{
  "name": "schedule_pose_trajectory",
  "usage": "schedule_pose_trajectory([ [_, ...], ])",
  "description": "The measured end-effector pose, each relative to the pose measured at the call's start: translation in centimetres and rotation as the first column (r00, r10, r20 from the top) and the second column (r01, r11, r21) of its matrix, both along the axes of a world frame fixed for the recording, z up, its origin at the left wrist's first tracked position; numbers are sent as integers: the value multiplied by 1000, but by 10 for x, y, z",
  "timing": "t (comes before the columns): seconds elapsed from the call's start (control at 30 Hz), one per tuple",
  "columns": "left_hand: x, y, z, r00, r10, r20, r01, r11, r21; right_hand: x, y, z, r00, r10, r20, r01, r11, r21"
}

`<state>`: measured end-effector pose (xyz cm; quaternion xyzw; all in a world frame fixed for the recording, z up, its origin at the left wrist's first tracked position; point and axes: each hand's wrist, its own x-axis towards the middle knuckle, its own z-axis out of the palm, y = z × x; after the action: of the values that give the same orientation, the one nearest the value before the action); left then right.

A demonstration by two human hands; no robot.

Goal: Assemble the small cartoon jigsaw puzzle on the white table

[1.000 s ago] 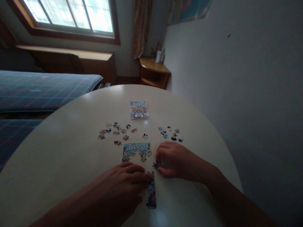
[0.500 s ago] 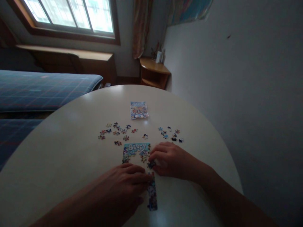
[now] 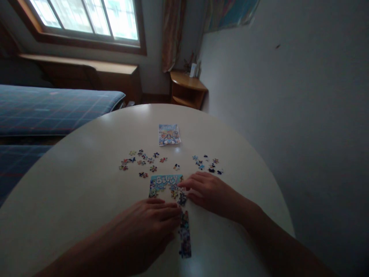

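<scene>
A partly joined jigsaw puzzle (image 3: pixel 165 179) with a light-blue lettered top edge lies on the white round table (image 3: pixel 95 173). Below its right side is a dark puzzle piece (image 3: pixel 182 199), lying between my hands. My right hand (image 3: pixel 206 189) rests at the puzzle's right edge, index finger stretched over it and thumb apart, near the dark piece. My left hand (image 3: pixel 158 221) lies with fingers outstretched, its fingertips by the upper end of a joined puzzle strip (image 3: pixel 185 236). This hand hides part of the table inside the puzzle's outline.
Loose puzzle pieces (image 3: pixel 142 162) are scattered beyond the puzzle to the left, with another group of pieces (image 3: pixel 211 169) on the right. A printed packet (image 3: pixel 169 134) lies farther back. A plaid mattress (image 3: pixel 57 109) is left of the table; a wall (image 3: pixel 311 115) stands right.
My right fingers have loosened from the dark puzzle piece and moved slightly up and away, so it now shows fully. My left fingertips have drawn back a little to the left.
</scene>
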<state>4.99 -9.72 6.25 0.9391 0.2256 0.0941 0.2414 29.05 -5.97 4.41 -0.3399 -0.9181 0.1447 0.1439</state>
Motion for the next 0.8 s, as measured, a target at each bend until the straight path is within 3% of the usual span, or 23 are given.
schedule_pose_trajectory([
  [0.23,0,1,-2,999,-20,26,20,1000,-4,-3,0,3,996,-59,74,56,998,37],
  [0.5,-7,7,-7,995,88,-37,-81,985,154,-21,-21,5,925,-360,120,368,929,-50],
  [0.63,-8,10,-12,992,119,-44,-106,969,224,-24,-25,3,921,-374,110,384,918,-100],
  [0.8,-7,10,-15,990,122,-65,-105,970,218,-14,-22,5,950,-311,42,313,926,-211],
])
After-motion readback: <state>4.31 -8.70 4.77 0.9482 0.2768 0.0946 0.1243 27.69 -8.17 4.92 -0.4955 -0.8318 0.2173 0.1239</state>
